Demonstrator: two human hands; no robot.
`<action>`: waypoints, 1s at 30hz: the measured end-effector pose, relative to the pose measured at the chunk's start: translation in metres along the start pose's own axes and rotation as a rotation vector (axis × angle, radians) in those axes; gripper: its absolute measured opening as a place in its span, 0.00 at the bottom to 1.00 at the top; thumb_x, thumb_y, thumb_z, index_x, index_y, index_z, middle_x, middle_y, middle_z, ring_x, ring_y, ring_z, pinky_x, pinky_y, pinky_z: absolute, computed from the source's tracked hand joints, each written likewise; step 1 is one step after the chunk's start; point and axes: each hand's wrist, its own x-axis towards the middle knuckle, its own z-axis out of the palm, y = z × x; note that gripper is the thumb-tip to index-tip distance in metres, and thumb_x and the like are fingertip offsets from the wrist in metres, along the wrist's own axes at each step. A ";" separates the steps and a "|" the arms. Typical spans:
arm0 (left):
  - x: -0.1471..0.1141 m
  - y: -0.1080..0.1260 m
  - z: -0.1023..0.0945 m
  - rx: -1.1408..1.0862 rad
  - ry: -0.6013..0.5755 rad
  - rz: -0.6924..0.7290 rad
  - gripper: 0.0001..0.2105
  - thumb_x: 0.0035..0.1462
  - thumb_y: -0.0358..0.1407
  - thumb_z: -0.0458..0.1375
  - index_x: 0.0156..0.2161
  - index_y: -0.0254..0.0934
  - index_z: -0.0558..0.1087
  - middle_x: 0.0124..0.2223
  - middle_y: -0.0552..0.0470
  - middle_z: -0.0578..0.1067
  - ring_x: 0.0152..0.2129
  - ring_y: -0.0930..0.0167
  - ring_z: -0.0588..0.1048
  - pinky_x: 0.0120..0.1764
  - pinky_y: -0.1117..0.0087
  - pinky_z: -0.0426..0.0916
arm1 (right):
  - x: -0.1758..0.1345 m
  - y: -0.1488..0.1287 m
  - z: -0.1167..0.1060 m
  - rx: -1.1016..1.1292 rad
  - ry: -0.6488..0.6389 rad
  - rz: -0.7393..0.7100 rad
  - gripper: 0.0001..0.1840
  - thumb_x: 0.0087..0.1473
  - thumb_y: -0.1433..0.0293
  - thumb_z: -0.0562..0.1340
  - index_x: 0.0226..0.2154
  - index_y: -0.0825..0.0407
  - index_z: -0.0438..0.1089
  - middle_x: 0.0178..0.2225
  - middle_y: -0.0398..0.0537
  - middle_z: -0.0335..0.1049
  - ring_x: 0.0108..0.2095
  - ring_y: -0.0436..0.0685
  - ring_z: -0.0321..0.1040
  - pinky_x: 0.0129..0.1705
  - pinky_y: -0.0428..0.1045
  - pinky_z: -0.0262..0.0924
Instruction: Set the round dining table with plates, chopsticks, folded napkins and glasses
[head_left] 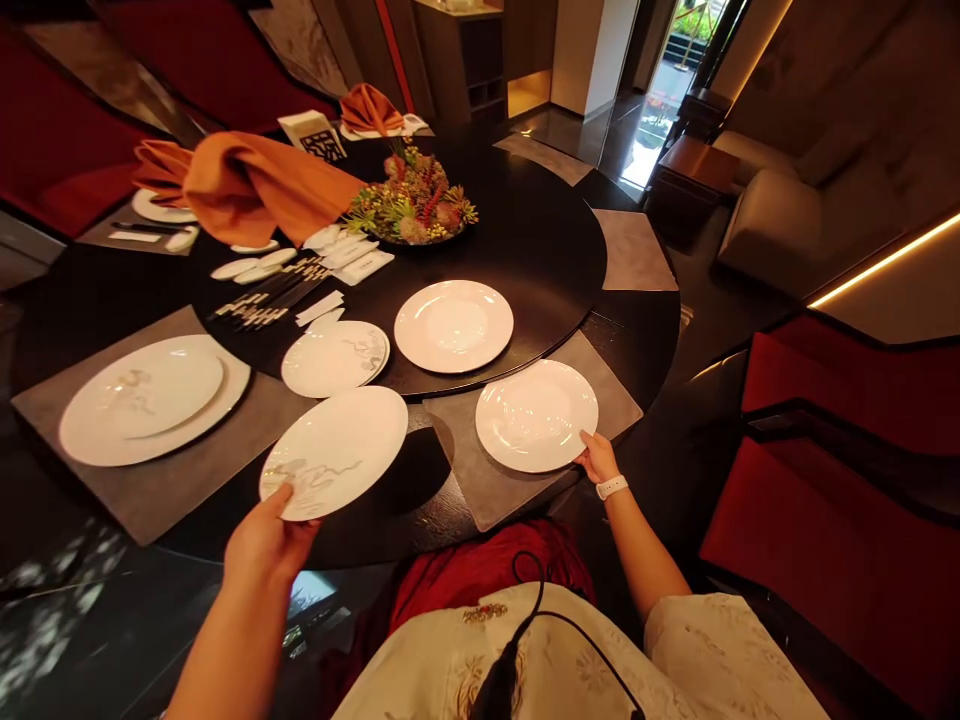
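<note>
My left hand [268, 535] grips the near rim of a white plate with a grey painted pattern [337, 445], raised above the table edge with the thumb on top. My right hand [598, 458] pinches the right rim of a plain white plate [537, 415], which is over a grey placemat [491, 495]; whether it rests there I cannot tell. Just beyond, another large white plate [454, 325] sits on the black turntable [536, 235]. Left of it are small stacked patterned plates [330, 358]. A further placemat [139, 515] bears a large plate [187, 435] with a smaller patterned one on it.
Bundled chopsticks [277, 290], white packets [364, 265], orange napkins [255, 185] and a flower centrepiece [416, 195] crowd the turntable's far left. Red chairs [825, 540] stand at right, more at upper left. A black cable [541, 600] hangs before my torso.
</note>
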 end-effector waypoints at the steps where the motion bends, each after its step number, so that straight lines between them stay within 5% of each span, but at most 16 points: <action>1: -0.005 -0.004 0.000 -0.036 0.010 -0.046 0.12 0.54 0.22 0.54 0.41 0.35 0.74 0.40 0.50 0.80 0.38 0.68 0.79 0.25 0.78 0.75 | 0.003 -0.001 0.002 -0.007 -0.016 0.013 0.10 0.52 0.65 0.67 0.32 0.54 0.70 0.24 0.45 0.75 0.21 0.51 0.71 0.23 0.46 0.70; 10: -0.034 -0.030 0.041 -0.062 -0.081 -0.169 0.14 0.51 0.25 0.55 0.44 0.35 0.73 0.34 0.50 0.78 0.21 0.74 0.74 0.19 0.79 0.66 | 0.006 0.002 -0.003 -0.040 -0.035 0.097 0.07 0.56 0.67 0.65 0.34 0.53 0.68 0.24 0.43 0.75 0.23 0.51 0.72 0.27 0.47 0.72; 21: -0.076 -0.068 0.139 0.069 -0.425 -0.333 0.12 0.54 0.25 0.56 0.44 0.38 0.68 0.33 0.53 0.77 0.19 0.77 0.74 0.23 0.78 0.68 | 0.008 -0.002 0.000 -0.333 -0.025 0.181 0.10 0.61 0.62 0.61 0.39 0.52 0.67 0.26 0.45 0.75 0.21 0.50 0.72 0.26 0.46 0.71; 30: -0.105 -0.126 0.184 0.000 -0.543 -0.543 0.15 0.56 0.27 0.60 0.47 0.43 0.64 0.39 0.54 0.78 0.25 0.76 0.78 0.23 0.81 0.67 | 0.014 -0.036 -0.006 -0.630 -0.042 0.216 0.14 0.51 0.65 0.69 0.24 0.53 0.65 0.12 0.40 0.63 0.10 0.46 0.57 0.12 0.41 0.50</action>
